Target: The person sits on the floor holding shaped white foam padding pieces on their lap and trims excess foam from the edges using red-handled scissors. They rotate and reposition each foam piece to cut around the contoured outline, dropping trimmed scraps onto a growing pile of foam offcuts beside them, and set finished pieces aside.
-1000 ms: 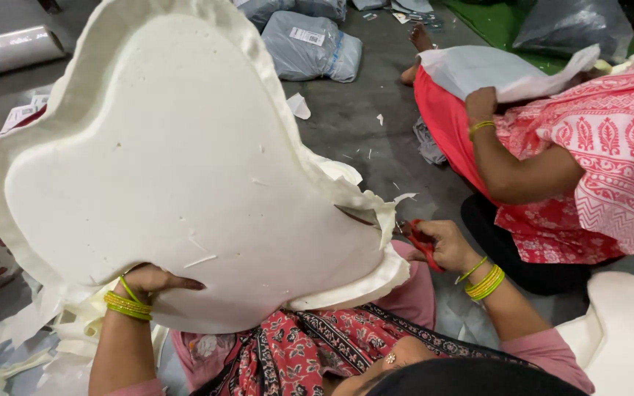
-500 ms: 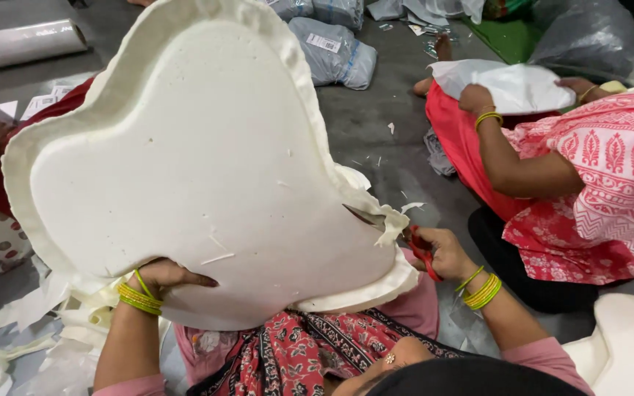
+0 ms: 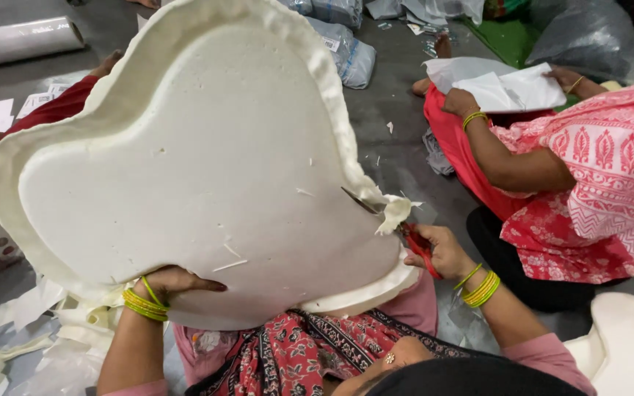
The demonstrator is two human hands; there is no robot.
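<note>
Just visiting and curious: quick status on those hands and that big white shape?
Left hand props the white foam piece from below. Right hand works red-handled scissors along its ruffled edge. Offcut strip curling at the blades; nothing blocking.

Grey concrete floor (image 3: 398,110) with white scraps, plastic-wrapped bundles (image 3: 346,51), a film roll (image 3: 20,40).
</note>
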